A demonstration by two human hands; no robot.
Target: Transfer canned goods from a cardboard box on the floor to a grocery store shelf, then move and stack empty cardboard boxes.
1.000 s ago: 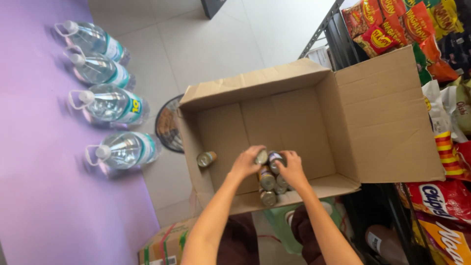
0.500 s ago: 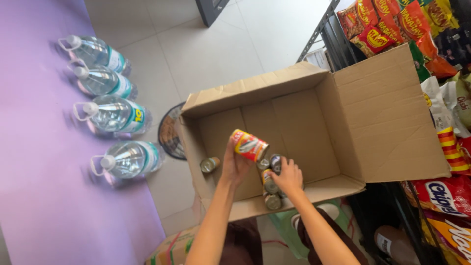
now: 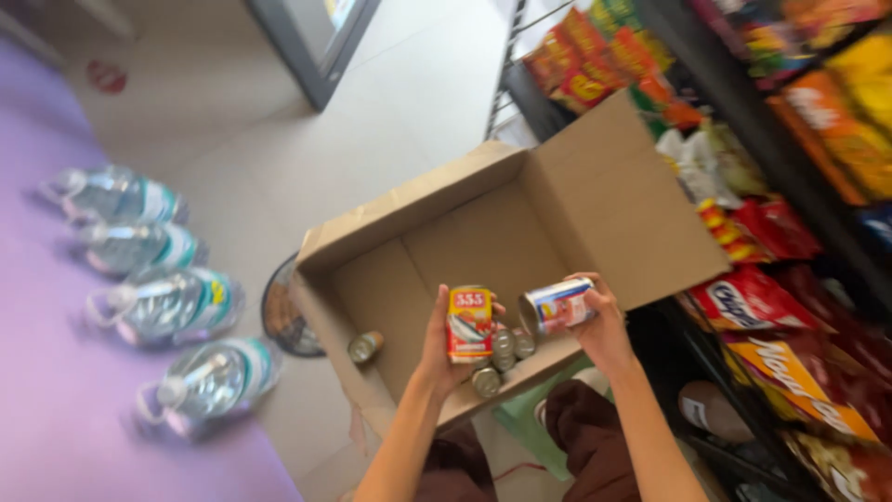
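Above the near edge of the open cardboard box (image 3: 595,200), the left hand (image 3: 437,349) gripped a red-and-yellow can (image 3: 470,323) upright while the right hand (image 3: 602,325) clasped a white-labelled can (image 3: 555,306) on its side — more cans (image 3: 502,353) lay inside the box below them.

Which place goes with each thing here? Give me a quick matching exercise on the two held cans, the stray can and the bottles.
Things:
1. red and yellow can
2. white can
3. lone can
4. water bottles

Places:
A. on the floor beside the purple surface
B. in the right hand's grip
C. lying in the cardboard box
D. upright in the left hand's grip

Pairs: 1-D, 2-B, 3-C, 4-A
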